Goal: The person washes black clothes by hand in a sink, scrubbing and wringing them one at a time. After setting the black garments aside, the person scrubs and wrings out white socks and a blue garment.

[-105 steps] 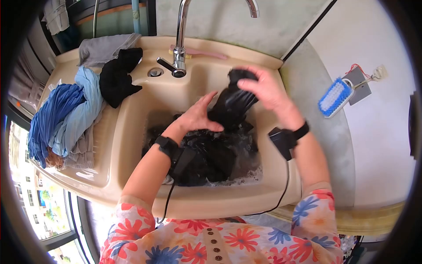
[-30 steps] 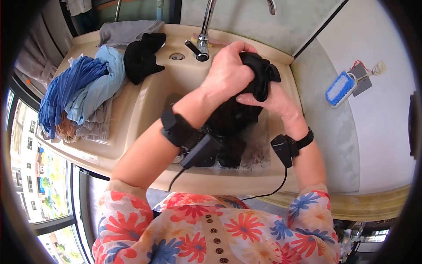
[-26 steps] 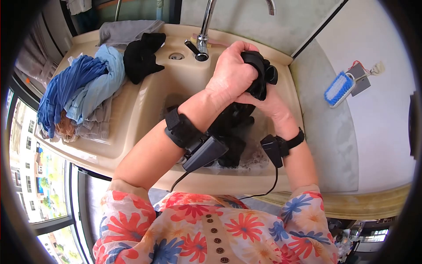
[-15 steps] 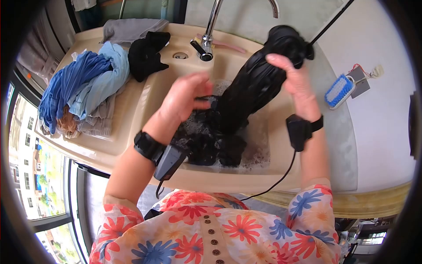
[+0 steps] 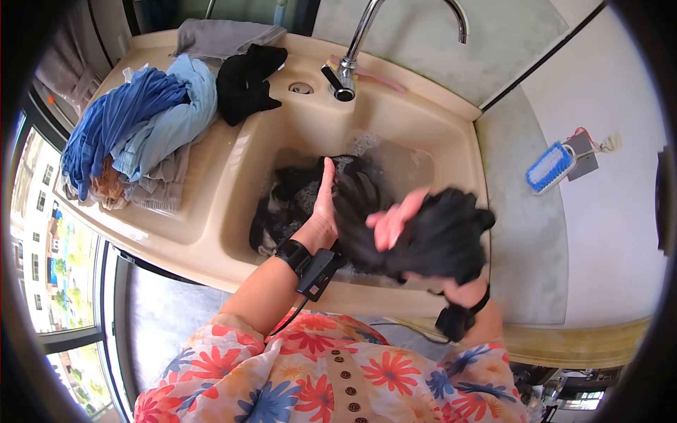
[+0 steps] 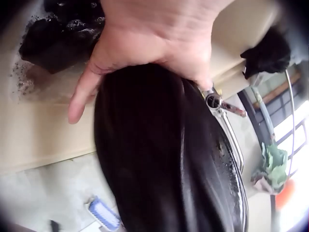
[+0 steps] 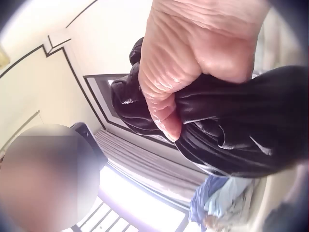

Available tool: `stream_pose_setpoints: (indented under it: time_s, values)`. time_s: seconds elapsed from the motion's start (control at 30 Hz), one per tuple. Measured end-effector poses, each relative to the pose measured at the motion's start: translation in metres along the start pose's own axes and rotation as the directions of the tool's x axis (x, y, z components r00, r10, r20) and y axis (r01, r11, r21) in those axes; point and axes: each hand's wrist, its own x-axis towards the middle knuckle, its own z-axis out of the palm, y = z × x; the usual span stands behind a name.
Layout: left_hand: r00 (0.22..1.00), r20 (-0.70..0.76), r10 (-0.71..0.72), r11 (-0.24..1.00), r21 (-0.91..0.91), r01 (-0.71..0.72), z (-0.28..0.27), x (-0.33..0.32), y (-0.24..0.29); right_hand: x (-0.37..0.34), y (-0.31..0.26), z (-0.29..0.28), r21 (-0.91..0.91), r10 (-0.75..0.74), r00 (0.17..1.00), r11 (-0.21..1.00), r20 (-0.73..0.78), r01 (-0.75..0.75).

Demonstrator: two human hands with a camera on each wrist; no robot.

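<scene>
A wet black garment [image 5: 444,240] is bunched up over the front right of the sink basin [image 5: 233,204], blurred in the head view. My right hand [image 5: 398,222] grips the bundle; in the right wrist view the thumb bends over the folds of cloth. Straight fingers of my left hand [image 5: 324,208] point up along the garment's left side. Seen from the left wrist, that hand [image 6: 154,38] is spread across the stretched, shiny cloth, thumb out to one side and the other fingertips hidden. More dark laundry [image 5: 285,208] soaks in sudsy water below.
On the left drainboard lie twisted blue clothes [image 5: 134,106], a black cloth [image 5: 247,84] and a grey cloth [image 5: 226,37]. The tap [image 5: 344,77] rises behind the basin, with a pink brush [image 5: 381,79] near it. A blue-and-white brush [image 5: 550,169] hangs on the right wall.
From high at the back right, my right hand has swung the garment down toward the front rim. My left hand, apart from the cloth half a second ago, is now against it.
</scene>
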Motion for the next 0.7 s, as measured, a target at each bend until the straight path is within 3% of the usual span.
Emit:
stream_pose_setpoints:
  time_s: [0.03,0.07,0.1,0.13,0.2,0.23,0.27,0.3,0.33,0.37,0.4,0.47,0.53,0.7]
  values:
    - [1.000,-0.014,-0.001,1.000,-0.001,0.001,0.005,-0.004,0.002,-0.006,0.006,0.011,0.277,0.001,1.000,0.961,-0.020,0.005]
    - [1.000,-0.028,-0.006,1.000,-0.002,0.006,0.011,-0.008,0.004,-0.012,0.010,0.018,0.531,0.009,0.999,0.847,-0.043,0.015]
    - [0.999,-0.029,-0.034,0.999,-0.012,0.034,0.022,-0.015,0.006,-0.016,0.014,0.017,0.631,0.007,1.000,0.776,-0.018,0.006]
    - [0.999,-0.028,-0.032,0.999,-0.015,0.032,0.019,-0.011,0.008,-0.019,0.018,0.010,0.630,0.009,1.000,0.776,-0.015,0.003]
    - [0.989,-0.137,0.048,0.998,-0.024,-0.051,0.019,-0.006,0.012,-0.021,0.016,-0.004,0.582,-0.039,0.986,0.803,-0.161,0.127]
    - [0.979,-0.172,0.107,0.994,0.035,-0.103,0.017,-0.008,0.009,-0.016,0.010,-0.014,0.618,-0.174,0.965,0.742,-0.196,0.260]
    - [0.979,-0.172,0.108,0.994,0.029,-0.104,0.024,-0.016,0.005,-0.020,0.014,-0.025,0.470,-0.198,0.964,0.843,-0.178,0.261]
    - [0.983,-0.175,0.064,0.998,-0.006,-0.066,0.031,-0.024,0.002,-0.005,-0.010,-0.037,0.477,-0.092,0.859,0.800,-0.503,0.365]
    - [0.984,-0.174,0.022,0.999,-0.040,-0.029,0.035,-0.029,-0.002,0.002,0.004,-0.074,0.504,-0.012,0.840,0.795,-0.543,0.337]
    - [0.992,-0.123,-0.018,0.997,-0.073,0.009,0.037,-0.031,-0.006,0.008,0.019,-0.106,0.523,0.096,0.862,0.826,-0.498,0.211]
    - [0.993,-0.121,-0.011,0.997,-0.078,0.002,0.038,-0.032,-0.009,0.016,0.042,-0.126,0.517,0.215,0.817,0.848,-0.534,0.115]
    - [0.999,-0.025,-0.032,0.988,-0.152,0.028,0.041,-0.032,-0.017,0.023,0.083,-0.110,0.474,0.269,0.717,0.875,-0.643,0.097]
    - [0.999,-0.034,-0.006,0.986,-0.167,0.000,0.050,-0.035,-0.019,0.007,0.164,-0.117,0.307,0.137,0.850,0.951,-0.509,0.030]
    - [0.999,0.007,0.046,0.961,-0.273,-0.042,0.063,-0.033,-0.017,0.011,0.162,-0.102,0.341,0.199,0.858,0.939,-0.473,-0.029]
